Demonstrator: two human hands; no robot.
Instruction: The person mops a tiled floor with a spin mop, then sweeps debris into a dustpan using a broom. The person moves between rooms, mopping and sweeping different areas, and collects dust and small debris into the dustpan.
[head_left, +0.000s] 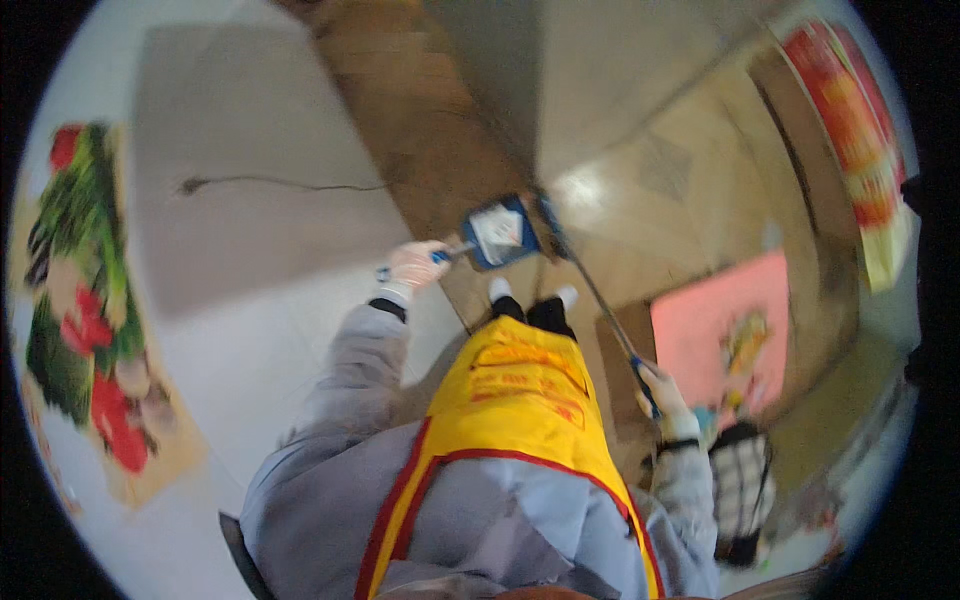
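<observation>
My left hand (417, 264), in a thin clear glove, grips the handle of a blue dustpan (480, 258). White paper scraps (498, 231) lie in the pan, over the brown floor just beyond my feet. My right hand (663, 388) is shut on the blue grip of a long-handled broom (604, 304). Its head stands on the floor beside the dustpan's right edge, with a small gap between them. The bristles are dark and blurred. Below me hangs a yellow apron (517, 382) with red trim and printed writing.
At left is a pale surface (247, 247) with a dark cord (292, 181) across it and a colourful vegetable print (90, 315). A pink panel (697, 322) with a picture stands right, near a checked cloth item (739, 480). Red-and-yellow packaging (847, 142) is at far right.
</observation>
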